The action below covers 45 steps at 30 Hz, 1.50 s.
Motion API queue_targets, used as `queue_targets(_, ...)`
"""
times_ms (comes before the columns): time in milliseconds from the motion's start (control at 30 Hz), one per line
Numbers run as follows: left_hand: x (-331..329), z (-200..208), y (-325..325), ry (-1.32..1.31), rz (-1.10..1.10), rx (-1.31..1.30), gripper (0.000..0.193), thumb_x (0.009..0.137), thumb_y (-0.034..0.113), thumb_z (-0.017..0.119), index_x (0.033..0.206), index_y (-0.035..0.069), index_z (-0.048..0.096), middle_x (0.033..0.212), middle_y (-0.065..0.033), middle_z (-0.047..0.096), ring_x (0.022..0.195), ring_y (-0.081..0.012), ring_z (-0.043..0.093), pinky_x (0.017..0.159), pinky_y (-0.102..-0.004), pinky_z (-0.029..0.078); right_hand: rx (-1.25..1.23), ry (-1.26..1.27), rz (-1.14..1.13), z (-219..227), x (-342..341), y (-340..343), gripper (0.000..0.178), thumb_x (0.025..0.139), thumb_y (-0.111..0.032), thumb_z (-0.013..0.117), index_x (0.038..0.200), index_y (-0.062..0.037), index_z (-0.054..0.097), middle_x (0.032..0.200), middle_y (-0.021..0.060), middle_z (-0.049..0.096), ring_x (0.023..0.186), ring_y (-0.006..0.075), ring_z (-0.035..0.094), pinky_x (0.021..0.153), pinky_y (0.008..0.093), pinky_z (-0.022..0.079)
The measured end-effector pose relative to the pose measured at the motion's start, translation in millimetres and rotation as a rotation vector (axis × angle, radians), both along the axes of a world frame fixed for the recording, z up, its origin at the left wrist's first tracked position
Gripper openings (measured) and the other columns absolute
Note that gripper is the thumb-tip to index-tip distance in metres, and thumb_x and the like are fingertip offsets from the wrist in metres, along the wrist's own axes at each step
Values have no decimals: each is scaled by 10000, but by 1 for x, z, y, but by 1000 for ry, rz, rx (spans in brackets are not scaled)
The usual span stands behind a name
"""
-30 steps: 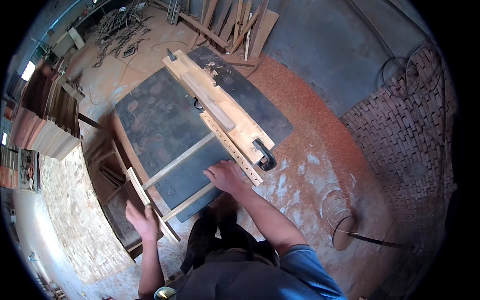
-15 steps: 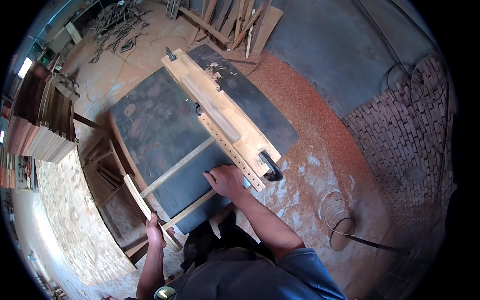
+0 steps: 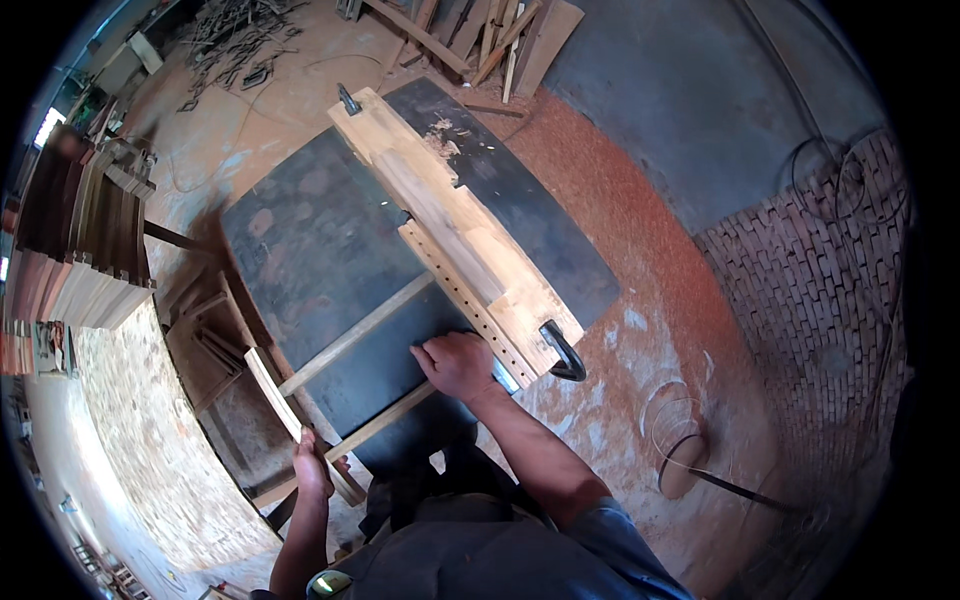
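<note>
A light wooden frame [image 3: 355, 334] lies across the dark tabletop, with two crosspieces between a curved side piece [image 3: 273, 392] and a straight rail with a row of holes [image 3: 470, 308]. My left hand [image 3: 312, 468] is closed around the lower part of the curved piece, beside the nearer crosspiece. My right hand [image 3: 460, 366] is closed where the nearer crosspiece meets the drilled rail, hiding that joint. A small bluish metallic part [image 3: 505, 375] shows beside my right wrist; its kind is unclear. The drilled rail lies along a thick pale board [image 3: 520, 300].
A black clamp [image 3: 563, 352] grips the board's near end, another clamp [image 3: 348, 98] its far end. Dark tabletop [image 3: 300, 220] lies beneath. Stacked wooden pieces [image 3: 85, 220] stand left above a pale panel [image 3: 140, 420]. Sawdust [image 3: 600, 200] covers the floor; planks [image 3: 500, 45] lean behind.
The view has shifted slightly, so the board and table sit a little farther right. Both hands keep their places on the frame.
</note>
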<state>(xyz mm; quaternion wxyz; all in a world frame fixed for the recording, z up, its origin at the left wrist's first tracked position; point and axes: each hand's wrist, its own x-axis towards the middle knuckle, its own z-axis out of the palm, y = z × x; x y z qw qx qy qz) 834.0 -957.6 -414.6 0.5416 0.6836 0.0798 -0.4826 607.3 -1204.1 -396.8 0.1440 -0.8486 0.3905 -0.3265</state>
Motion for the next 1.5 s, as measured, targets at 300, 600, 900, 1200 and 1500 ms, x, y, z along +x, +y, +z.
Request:
queue_targets(300,24,-13,-3,93,46,37,348,999,485,506,1054,159,397,793,-104,513,494,-299,569,404,-443,492,-11,-31,-14,-7,17,-13,363,800,-288,751,560,-147,518,539,29,536,536,243,585,509,400,452)
queue_targets(600,21,10,-33,-24,73,42,347,1013,460,485,1031,125,400,660,-97,515,438,-269,548,371,-415,480,-37,4,-10,-6,27,-25,357,831,-327,720,574,-152,545,545,24,584,522,230,606,490,382,478)
queue_targets(900,34,19,-51,-22,55,108,360,1003,500,485,1038,152,399,680,-115,525,450,-270,545,392,-416,473,-22,9,-17,-7,42,-36,360,827,-336,725,577,-145,551,547,37,600,516,240,618,485,382,488)
queue_targets(1200,51,17,-67,-47,58,100,382,1016,482,469,1033,102,441,649,-113,533,442,-260,541,383,-396,475,-51,-42,-46,-11,61,-50,353,788,-302,765,578,-141,531,553,25,580,518,231,601,473,387,461)
queue_targets(1500,79,-2,-68,-42,11,145,485,970,579,471,989,97,512,692,-113,567,494,-264,551,471,-407,489,-57,-28,-46,-8,75,-62,344,810,-320,748,600,-150,535,554,26,589,533,225,613,483,375,467)
